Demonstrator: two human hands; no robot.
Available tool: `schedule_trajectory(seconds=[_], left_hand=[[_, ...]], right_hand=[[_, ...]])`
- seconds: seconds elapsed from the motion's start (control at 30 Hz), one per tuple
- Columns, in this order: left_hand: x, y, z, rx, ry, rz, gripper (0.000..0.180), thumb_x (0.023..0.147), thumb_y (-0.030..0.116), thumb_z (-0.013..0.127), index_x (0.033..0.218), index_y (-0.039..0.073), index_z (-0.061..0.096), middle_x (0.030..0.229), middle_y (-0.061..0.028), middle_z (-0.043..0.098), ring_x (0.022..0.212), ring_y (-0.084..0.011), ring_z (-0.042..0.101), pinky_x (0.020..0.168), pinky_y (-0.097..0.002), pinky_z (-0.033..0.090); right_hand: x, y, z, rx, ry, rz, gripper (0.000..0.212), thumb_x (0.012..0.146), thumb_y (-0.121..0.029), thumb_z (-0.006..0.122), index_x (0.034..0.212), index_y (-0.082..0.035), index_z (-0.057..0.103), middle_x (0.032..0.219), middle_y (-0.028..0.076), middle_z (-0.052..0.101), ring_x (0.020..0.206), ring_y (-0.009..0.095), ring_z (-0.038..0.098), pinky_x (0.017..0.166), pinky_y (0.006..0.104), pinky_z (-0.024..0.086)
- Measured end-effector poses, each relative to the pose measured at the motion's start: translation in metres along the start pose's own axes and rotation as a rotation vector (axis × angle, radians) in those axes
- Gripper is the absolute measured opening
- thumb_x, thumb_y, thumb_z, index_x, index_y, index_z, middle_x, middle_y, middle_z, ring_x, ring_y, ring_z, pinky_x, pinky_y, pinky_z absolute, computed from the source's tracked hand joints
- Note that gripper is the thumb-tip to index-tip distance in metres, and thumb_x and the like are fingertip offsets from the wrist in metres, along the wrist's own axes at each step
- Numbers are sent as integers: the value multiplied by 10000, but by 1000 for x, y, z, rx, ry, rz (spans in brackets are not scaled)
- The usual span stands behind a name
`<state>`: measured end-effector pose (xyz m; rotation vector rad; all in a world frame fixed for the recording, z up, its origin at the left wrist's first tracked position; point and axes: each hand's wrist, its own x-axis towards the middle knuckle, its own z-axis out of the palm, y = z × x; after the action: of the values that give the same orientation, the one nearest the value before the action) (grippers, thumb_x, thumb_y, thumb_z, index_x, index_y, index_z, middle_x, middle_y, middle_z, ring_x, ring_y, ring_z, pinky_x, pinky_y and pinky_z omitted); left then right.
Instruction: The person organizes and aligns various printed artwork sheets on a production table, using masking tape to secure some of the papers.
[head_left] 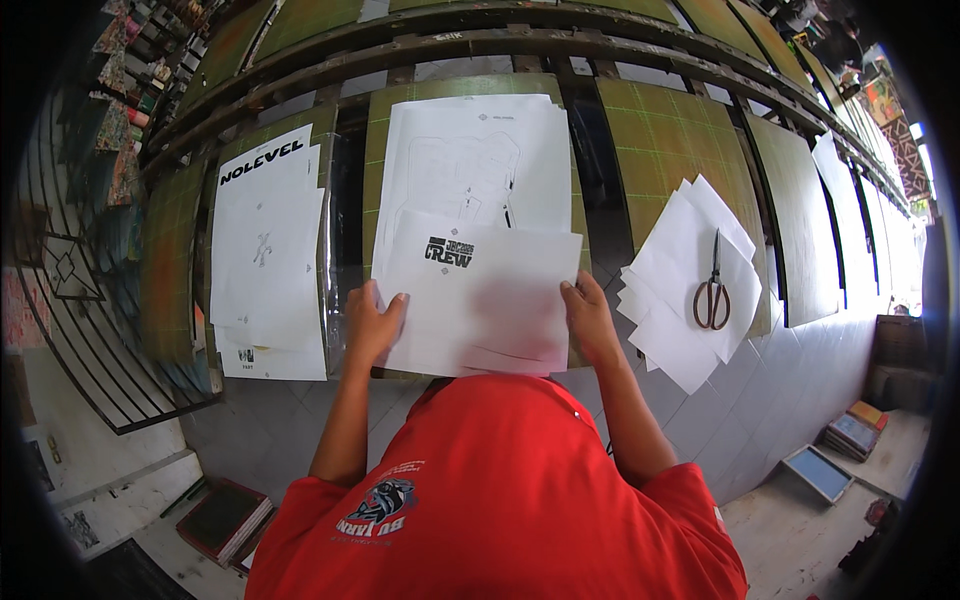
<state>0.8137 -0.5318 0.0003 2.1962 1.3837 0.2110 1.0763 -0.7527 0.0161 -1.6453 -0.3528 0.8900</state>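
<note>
Left hand [374, 318] and right hand [592, 315] hold a printed sheet [480, 300] by opposite edges, before a red shirt [500, 480]. Right of the sheet, scissors [714, 280] lie on fanned papers [665, 290]; left of it, printed pages [265, 290]. Beyond it, an outline drawing [450, 155] lies on a green board [460, 87].

A white sheet [475, 305] with bold black lettering spans both hands [372, 325], overlapping outlined paper [450, 165].
</note>
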Motion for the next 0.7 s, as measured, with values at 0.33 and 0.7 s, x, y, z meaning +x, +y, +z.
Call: schedule_trajectory(seconds=[0.33, 0.7], left_hand=[[5, 19, -12, -15, 30, 20, 573, 923, 371, 606, 1312, -30, 476, 1253, -242, 550, 1148, -357, 560, 974, -405, 442], [54, 157, 36, -512, -372, 119, 398, 910, 316, 630, 1151, 2, 587, 1014, -115, 617, 859, -155, 578, 737, -302, 473]], right_hand=[[-24, -45, 77, -413, -86, -529, 198, 880, -100, 622, 1020, 22, 553, 1300, 238, 491, 1058, 416, 552, 879, 437, 475], [-22, -26, 76, -670, -78, -582, 203, 864, -126, 618, 974, 24, 537, 1284, 242, 497, 1078, 430, 550, 872, 476, 480]])
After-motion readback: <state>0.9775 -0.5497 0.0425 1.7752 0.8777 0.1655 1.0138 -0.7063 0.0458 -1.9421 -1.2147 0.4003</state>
